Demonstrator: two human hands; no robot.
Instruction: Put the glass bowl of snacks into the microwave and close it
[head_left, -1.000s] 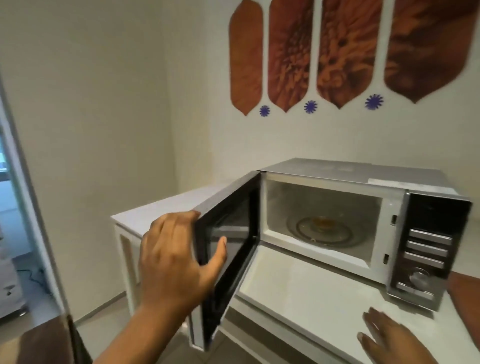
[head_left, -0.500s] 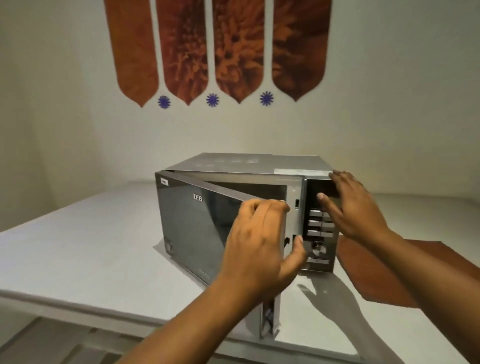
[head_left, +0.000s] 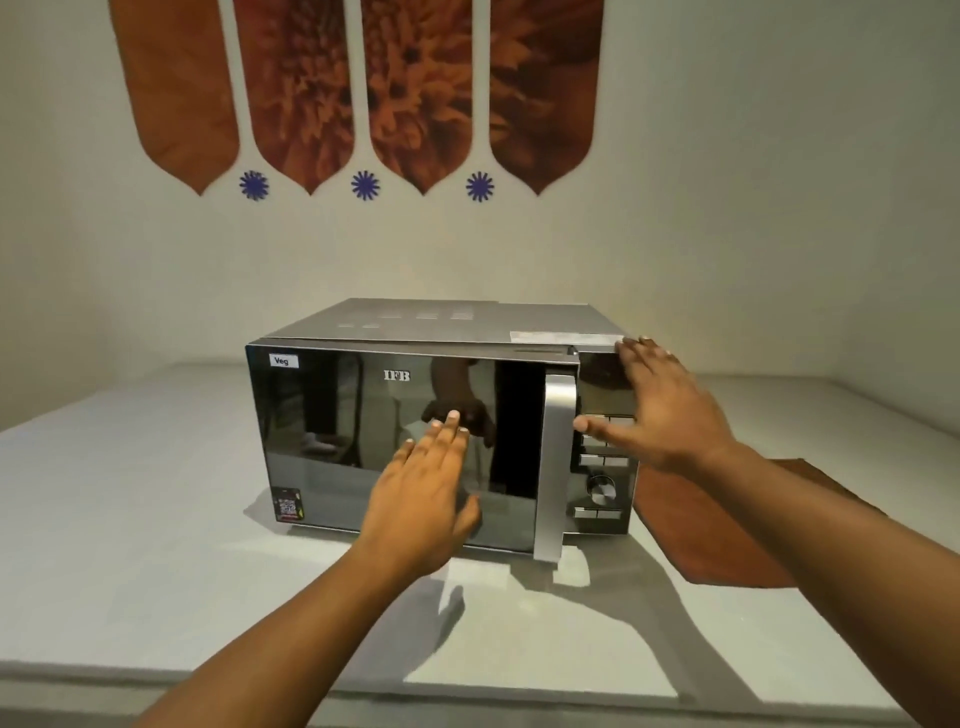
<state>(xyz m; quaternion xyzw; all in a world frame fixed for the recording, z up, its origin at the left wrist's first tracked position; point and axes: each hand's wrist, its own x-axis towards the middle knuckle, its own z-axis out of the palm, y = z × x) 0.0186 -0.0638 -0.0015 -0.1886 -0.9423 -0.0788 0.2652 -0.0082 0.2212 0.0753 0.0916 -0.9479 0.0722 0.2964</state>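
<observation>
Both hands are spread flat with fingers extended, gripping nothing. From the head view, the left hand (head_left: 423, 499) presses palm-first against the dark mirrored door (head_left: 363, 441) of the microwave (head_left: 441, 322), while the right hand (head_left: 660, 410) lies over the control panel (head_left: 605, 493) at the upper right corner. The door looks shut or very nearly so, its silver handle (head_left: 557, 467) upright. The microwave sits on a pale grey counter (head_left: 130, 493) in a wall corner, its long axis left to right, door facing the person. The glass bowl cannot be seen behind the reflective door. A brown mat (head_left: 727, 535) lies just right of it. Orange leaf-shaped decals (head_left: 363, 88) hang on the cream wall (head_left: 779, 208) above.
</observation>
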